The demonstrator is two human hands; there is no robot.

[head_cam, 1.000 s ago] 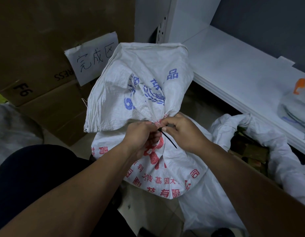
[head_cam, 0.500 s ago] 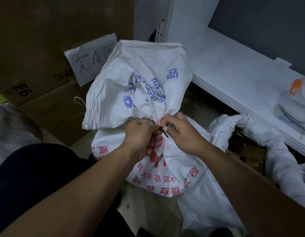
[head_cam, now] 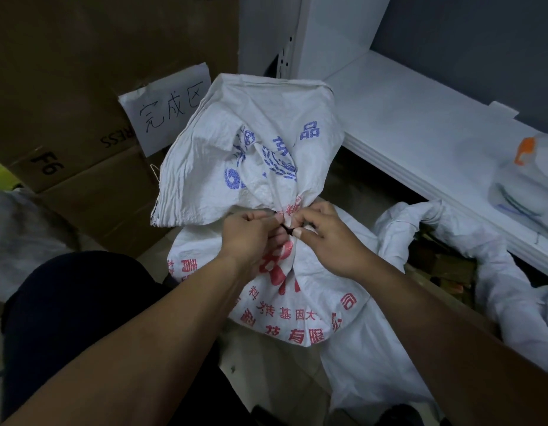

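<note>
Head view looks down on a white woven sack (head_cam: 254, 142) that stands on the floor before the person, between a brown cardboard box (head_cam: 91, 192) at the left and a low white shelf (head_cam: 420, 133) at the right. The sack has blue print on its upper flap and red print on its full lower part. Its neck is gathered tight, and a thin black tie (head_cam: 286, 229) sits at this neck. The 2 hands meet there. The left hand (head_cam: 251, 236) has curled fingers and pinches the tie from the left side. The right hand (head_cam: 331, 241) pinches the tie between thumb and forefinger, and its other fingers lie bent on the cloth. How far the tie is closed I cannot tell, because the fingers hide it. A paper sign (head_cam: 168, 109) with handwriting is fixed on the box, just behind the sack. A second white sack (head_cam: 497, 269) lies open at the right, below the shelf edge.
</note>
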